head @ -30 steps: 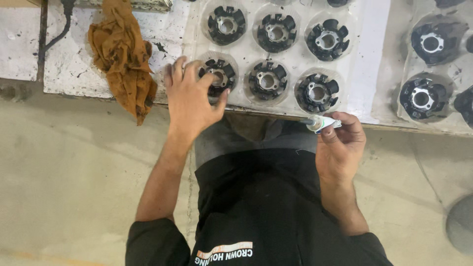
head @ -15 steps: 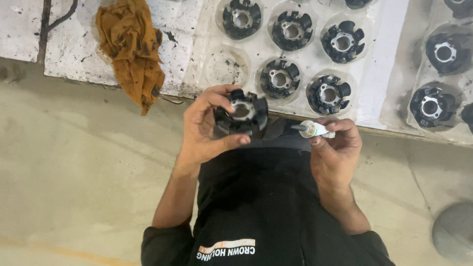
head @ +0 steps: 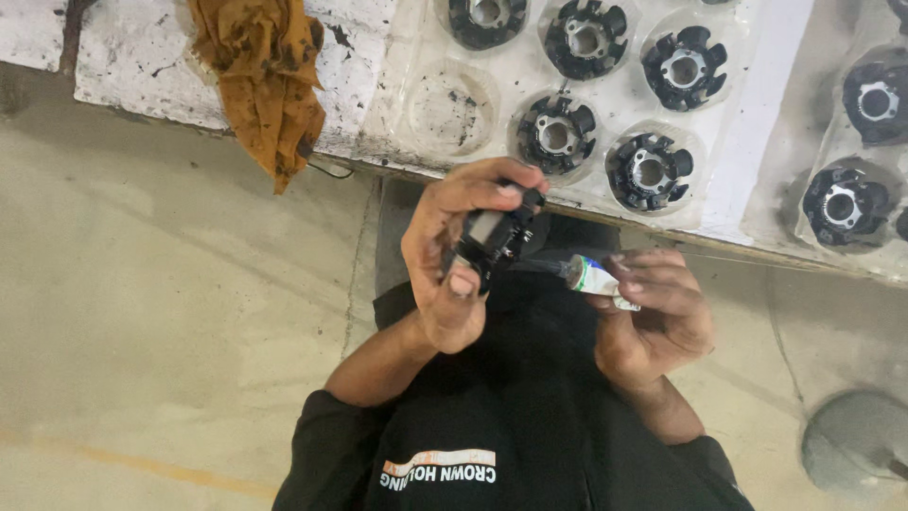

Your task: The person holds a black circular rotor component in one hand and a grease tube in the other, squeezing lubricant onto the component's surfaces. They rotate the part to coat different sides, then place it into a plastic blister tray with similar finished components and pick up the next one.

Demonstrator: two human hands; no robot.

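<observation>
My left hand grips a black round toothed part, turned on its edge in front of my chest. My right hand holds a small white tube with a dark nozzle; the nozzle tip touches the side of the part. Just above my hands lies a clear plastic tray on the bench, with several identical black toothed parts in round pockets. One pocket at its near left corner is bare.
A crumpled orange-brown rag hangs over the white bench's edge at the left. A second tray with black parts sits at the right. Concrete floor lies below, with a grey round object at the bottom right.
My left hand lifted a black part out of the tray's near-left pocket, brought it toward my chest and tipped it on edge. My right hand moved the tube's nozzle against it.
</observation>
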